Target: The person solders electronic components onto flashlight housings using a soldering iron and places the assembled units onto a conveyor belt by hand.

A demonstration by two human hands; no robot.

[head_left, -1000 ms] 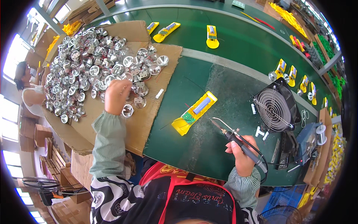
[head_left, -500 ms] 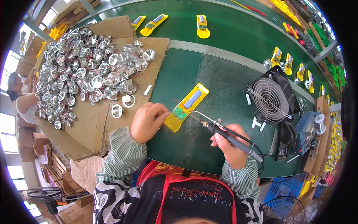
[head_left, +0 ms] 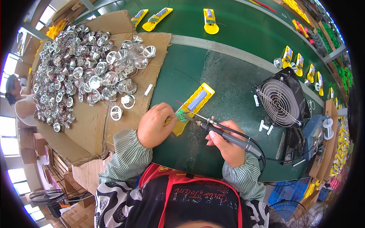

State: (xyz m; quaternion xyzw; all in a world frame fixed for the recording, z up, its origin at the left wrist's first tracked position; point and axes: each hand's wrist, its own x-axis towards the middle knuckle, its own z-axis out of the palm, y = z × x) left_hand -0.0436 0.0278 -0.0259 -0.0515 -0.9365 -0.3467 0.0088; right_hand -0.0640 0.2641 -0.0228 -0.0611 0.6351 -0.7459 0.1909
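A yellow plastic housing (head_left: 206,91) lies slanted on the green table in front of me, with a blue-grey cylindrical battery (head_left: 197,100) and a small green circuit board (head_left: 181,115) in it. My left hand (head_left: 156,124) is closed in a pinch at the board's left side; whatever lies between the fingertips is hidden. In my right hand (head_left: 229,146) is a soldering iron (head_left: 232,140) with a thin metal solder-feed tube (head_left: 197,115) along it. Its tip reaches the board, close to my left fingertips. Thin red and black wires stick out from the housing.
Silver reflector cups (head_left: 110,79) are heaped on cardboard (head_left: 159,51) at left. A black fan (head_left: 281,98) stands at right, near small white parts (head_left: 263,125) and a solder spool (head_left: 327,128). More yellow housings (head_left: 211,27) sit on the green belt beyond. A person is at far left.
My right hand has brought the soldering iron left, so its tip now meets the circuit board. My left fingers have shifted slightly closer over the board. The whole view has shifted a little.
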